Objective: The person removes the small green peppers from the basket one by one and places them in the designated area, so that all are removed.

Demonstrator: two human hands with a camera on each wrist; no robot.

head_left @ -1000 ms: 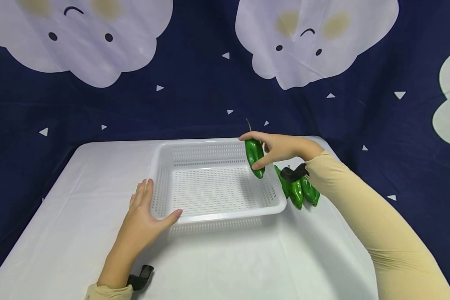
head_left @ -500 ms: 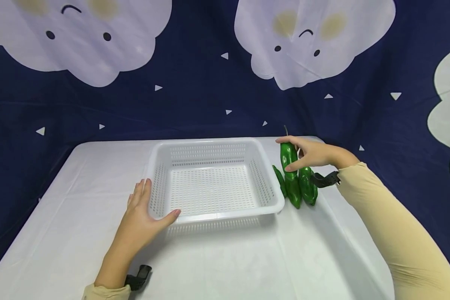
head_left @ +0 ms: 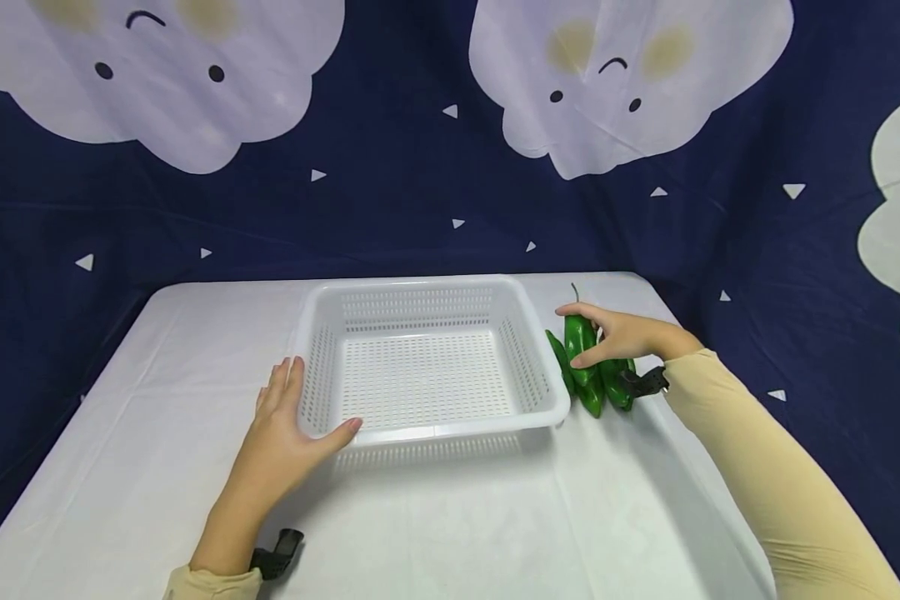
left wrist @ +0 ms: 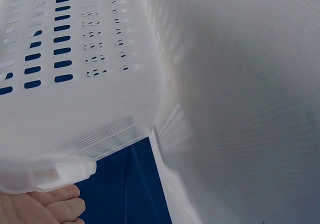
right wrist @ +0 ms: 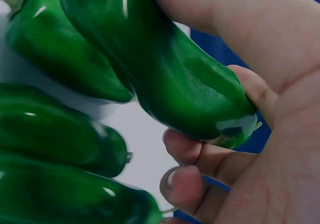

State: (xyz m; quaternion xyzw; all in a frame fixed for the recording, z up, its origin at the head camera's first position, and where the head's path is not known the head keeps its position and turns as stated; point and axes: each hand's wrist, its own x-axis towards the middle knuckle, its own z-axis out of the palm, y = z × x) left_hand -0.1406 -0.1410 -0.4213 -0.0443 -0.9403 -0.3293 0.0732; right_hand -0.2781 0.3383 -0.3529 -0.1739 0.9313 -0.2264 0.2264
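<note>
My right hand [head_left: 615, 335] pinches a long green pepper [head_left: 579, 340] between thumb and fingers, its thin stem pointing up and away. In the right wrist view, that smooth, curved pepper [right wrist: 185, 84] lies across the fingers. It overlaps a group of other green peppers [head_left: 591, 402] beside the basket. At the front left corner of a white slotted plastic basket [head_left: 435, 432], my left hand [head_left: 281, 433] rests with straight, spread fingers. The thumb touches the front rim and the fingers lie along the left side; in the left wrist view the fingers [left wrist: 67, 209] show below the rim.
A white cloth covers the table [head_left: 450, 533]. Behind it hangs a dark blue curtain [head_left: 397, 217] with cloud faces. A dark band with a small camera [head_left: 277, 554] sits on the left wrist, another [head_left: 645, 381] on the right.
The right hand has carried the pepper from over the basket's right side to the right, then lowered it over the other peppers. The left hand stays at the basket corner.
</note>
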